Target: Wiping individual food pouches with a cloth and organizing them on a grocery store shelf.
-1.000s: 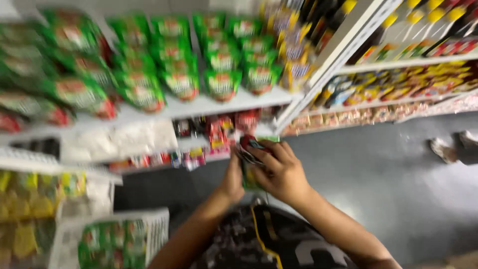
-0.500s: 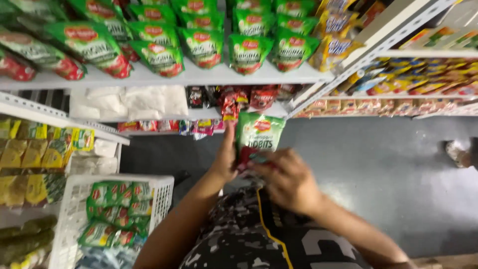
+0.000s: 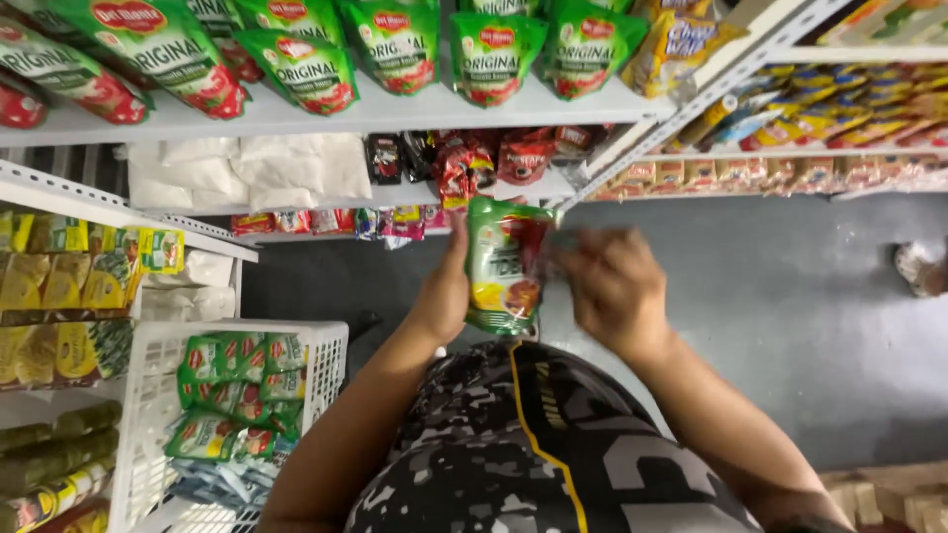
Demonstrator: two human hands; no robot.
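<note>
My left hand (image 3: 446,293) grips a green sauce pouch (image 3: 506,265) by its left edge, holding it upright in front of my chest. My right hand (image 3: 614,286), blurred by motion, is at the pouch's right side, fingers curled toward it; whether it grips the pouch I cannot tell. Directly beyond the pouch stands a white shelf (image 3: 395,114) lined with matching green pouches (image 3: 304,61). A lower shelf holds red sachets (image 3: 464,163).
A white plastic basket (image 3: 148,395) at lower left holds several green pouches (image 3: 237,395). Shelves with yellow packets (image 3: 59,286) stand at the left, more racks (image 3: 790,128) at the right. Grey floor (image 3: 770,316) lies ahead; a foot in a sandal (image 3: 918,268) shows at the right edge.
The view has tilted down and steadied. The pouch stays in my left hand before my chest; my right hand has moved from below it to its right side.
</note>
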